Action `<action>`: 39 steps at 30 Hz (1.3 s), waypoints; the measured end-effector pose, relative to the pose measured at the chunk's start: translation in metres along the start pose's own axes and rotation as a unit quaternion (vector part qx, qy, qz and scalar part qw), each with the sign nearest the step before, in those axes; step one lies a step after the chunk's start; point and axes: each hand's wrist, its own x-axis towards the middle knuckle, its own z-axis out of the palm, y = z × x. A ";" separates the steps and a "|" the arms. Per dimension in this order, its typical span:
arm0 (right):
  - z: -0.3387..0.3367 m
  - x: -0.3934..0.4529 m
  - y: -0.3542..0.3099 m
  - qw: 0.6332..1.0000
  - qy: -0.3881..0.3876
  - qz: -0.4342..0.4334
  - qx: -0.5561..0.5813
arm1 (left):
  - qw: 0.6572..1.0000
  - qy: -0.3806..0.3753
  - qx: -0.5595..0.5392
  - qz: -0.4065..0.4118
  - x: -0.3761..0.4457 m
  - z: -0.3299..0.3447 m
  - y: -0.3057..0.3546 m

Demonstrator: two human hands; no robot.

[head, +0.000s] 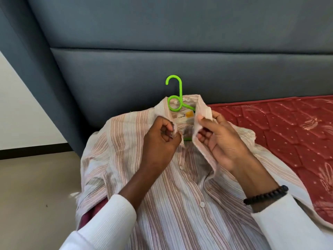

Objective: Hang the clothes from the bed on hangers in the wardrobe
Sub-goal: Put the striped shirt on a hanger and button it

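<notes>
Shirt (162,204): a striped button-front garment in white, pink and brown, lying front-up on the near left corner of the bed, collar toward the headboard, hem running out of view at the bottom edge. Green plastic hanger (175,100) sits inside the shirt; its hook and the loop below it project from the collar opening and point toward the headboard, while a short section of the hanger body shows green between the two front edges just below the collar. Neck label (183,117), white with a yellow patch, is exposed inside the collar. Left hand (160,139) is curled, with thumb and fingertips pinching the left front edge of the shirt at the collar. Right hand (221,138) holds the opposite collar edge, thumb on top and fingers folded under the fabric. The two front edges are apart at the neck; white buttons are visible lower on the placket. Both forearms wear white ribbed sleeves, and a black beaded bracelet (265,195) circles the right wrist. Red quilted mattress (288,127) extends to the right under the shirt. Grey-blue padded headboard (162,60) stands behind. A dark red cloth (90,215) shows under the shirt's left side. Beige floor (36,186) lies at lower left.
</notes>
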 end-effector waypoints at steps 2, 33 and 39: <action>0.005 -0.002 0.005 0.999 -0.037 0.001 -0.006 | 1.000 -0.015 -0.001 0.004 -0.001 -0.001 0.002; 0.000 0.000 0.022 0.992 -0.061 -0.021 -0.108 | 0.971 -0.108 -0.131 -0.166 0.003 -0.002 -0.021; 0.002 0.001 0.026 0.993 -0.058 -0.012 -0.104 | 0.964 -0.137 -0.135 -0.184 0.003 -0.007 -0.024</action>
